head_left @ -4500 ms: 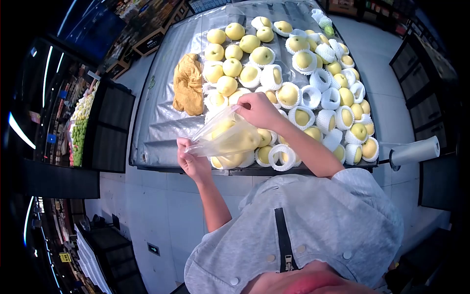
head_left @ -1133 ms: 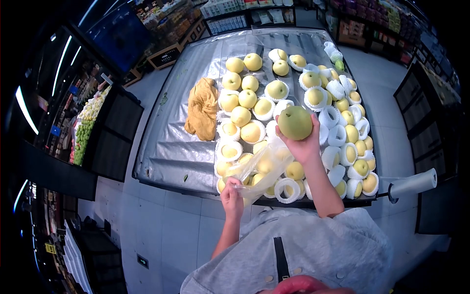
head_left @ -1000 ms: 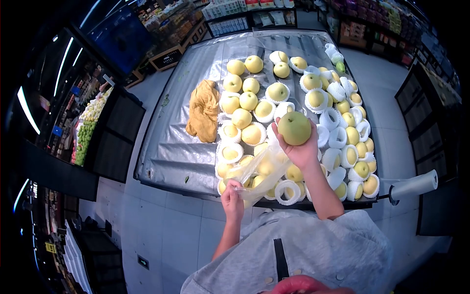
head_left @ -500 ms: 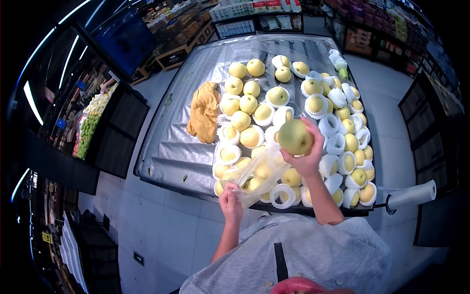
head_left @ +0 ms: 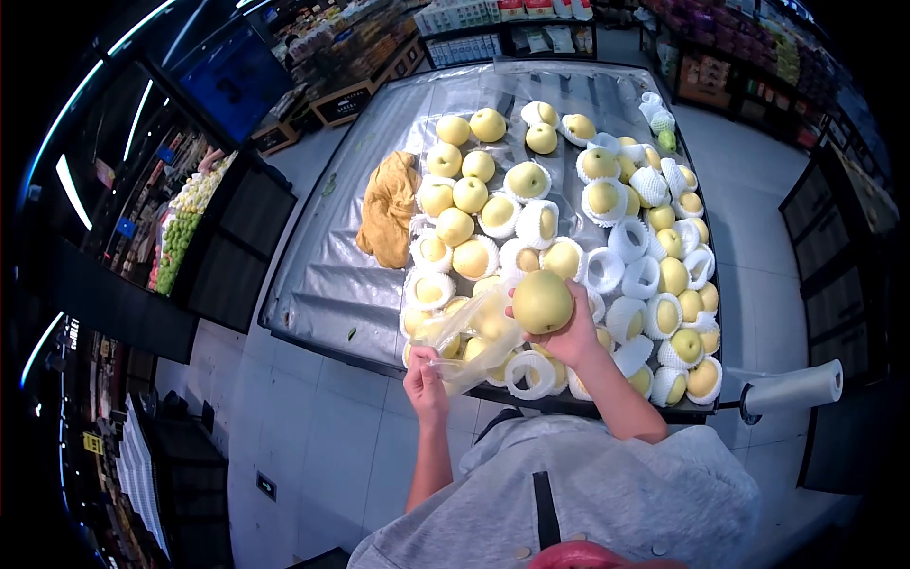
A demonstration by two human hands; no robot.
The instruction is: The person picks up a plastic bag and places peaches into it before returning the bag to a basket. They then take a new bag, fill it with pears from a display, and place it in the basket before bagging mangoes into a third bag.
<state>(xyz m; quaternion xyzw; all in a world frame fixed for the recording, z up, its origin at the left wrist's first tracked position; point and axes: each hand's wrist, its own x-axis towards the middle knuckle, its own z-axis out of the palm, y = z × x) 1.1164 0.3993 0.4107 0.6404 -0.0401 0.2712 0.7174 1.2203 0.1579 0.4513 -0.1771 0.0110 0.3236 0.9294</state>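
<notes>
Left hand [head_left: 426, 379] pinches a bag [head_left: 479, 353]; at its two o'clock, right hand [head_left: 574, 336] clasps a fruit [head_left: 542, 302]. Cloth [head_left: 388, 211] lies at the fruit's ten o'clock.

I can see a crumpled mustard-coloured cloth [head_left: 389, 211] on the left part of the silvery counter [head_left: 318, 294], and a roll of clear plastic [head_left: 796, 388] mounted at its edge, lower right of the frame. Toward the upper left I make out a blue panel [head_left: 227, 90] and, below it, a stand of green and pale fruit [head_left: 177, 242]. Stocked shelves [head_left: 464, 47] line the top centre, dark cabinets [head_left: 827, 228] the right, and a small arrow sign [head_left: 266, 486] marks the floor [head_left: 322, 446], lower left.
</notes>
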